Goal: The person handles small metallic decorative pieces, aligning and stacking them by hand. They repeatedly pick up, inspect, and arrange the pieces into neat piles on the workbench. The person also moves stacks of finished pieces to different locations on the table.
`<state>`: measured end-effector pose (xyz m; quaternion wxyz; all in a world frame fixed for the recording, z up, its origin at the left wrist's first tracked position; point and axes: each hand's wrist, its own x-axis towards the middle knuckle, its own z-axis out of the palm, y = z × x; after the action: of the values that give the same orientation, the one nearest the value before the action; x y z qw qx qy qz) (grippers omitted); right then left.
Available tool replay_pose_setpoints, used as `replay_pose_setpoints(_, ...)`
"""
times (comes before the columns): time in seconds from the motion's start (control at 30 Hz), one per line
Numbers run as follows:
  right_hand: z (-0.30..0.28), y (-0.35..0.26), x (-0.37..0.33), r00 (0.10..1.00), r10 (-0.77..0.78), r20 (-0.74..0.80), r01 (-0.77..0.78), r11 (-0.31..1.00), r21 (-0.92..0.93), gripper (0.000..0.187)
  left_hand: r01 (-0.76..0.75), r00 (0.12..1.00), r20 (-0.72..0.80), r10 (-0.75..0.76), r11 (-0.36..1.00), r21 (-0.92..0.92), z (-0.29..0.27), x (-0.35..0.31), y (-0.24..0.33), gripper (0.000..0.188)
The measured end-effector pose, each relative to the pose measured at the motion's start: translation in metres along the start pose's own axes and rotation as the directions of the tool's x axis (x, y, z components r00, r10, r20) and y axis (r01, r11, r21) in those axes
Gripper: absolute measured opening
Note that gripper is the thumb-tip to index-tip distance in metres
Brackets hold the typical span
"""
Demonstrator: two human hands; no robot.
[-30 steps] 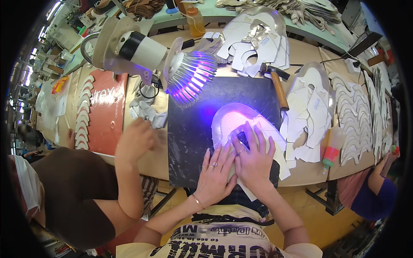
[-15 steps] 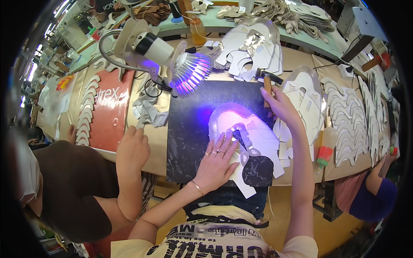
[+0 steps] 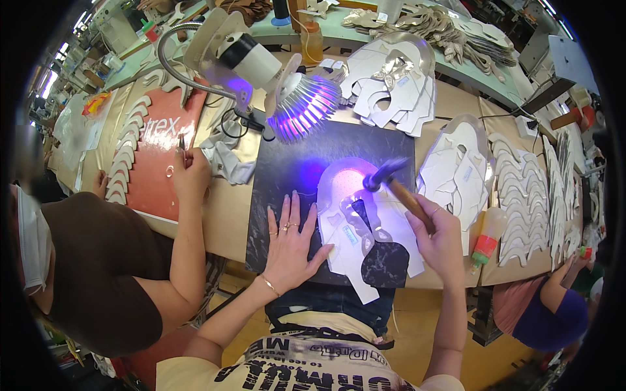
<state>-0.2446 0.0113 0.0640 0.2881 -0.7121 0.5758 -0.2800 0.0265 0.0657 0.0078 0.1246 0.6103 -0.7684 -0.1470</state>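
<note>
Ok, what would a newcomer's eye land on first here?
Probably the finned lamp glowing violet at the upper middle, by the black mat. Next, the hammer in the right hand, above the pale flat piece on the mat. Then the bright red board at left, lined with pale curved pieces.

Lit by the lamp [image 3: 303,107], the white piece [image 3: 391,225] glows pink-violet and the black mat [image 3: 285,171] shows a blue spot. The hammer [image 3: 405,199] blurs at its head; glare streaks the red board [image 3: 153,179]. Fisheye curvature bends the edges.
</note>
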Motion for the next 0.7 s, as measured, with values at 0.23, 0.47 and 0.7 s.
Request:
replay_pose_setpoints(0.23, 0.020, -0.016, -0.018, 0.960, -0.182, -0.211, 0.116, 0.949, -0.292, 0.037, -0.088, 0.995, 0.033, 0.089, 0.995, -0.038, -0.012, 0.014, -0.013, 0.069)
replay_pose_setpoints(0.47, 0.027, -0.014, -0.020, 0.989, -0.132, -0.074, 0.102, 0.944, -0.315, 0.043, -0.112, 0.993, 0.023, 0.115, 0.990, -0.088, -0.006, 0.017, -0.017, 0.069)
replay_pose_setpoints(0.7, 0.037, -0.013, -0.020, 0.989, -0.135, 0.066, 0.150, 0.914, -0.377, 0.046, -0.114, 0.993, -0.018, 0.113, 0.992, -0.058, -0.004, 0.018, -0.016, 0.071)
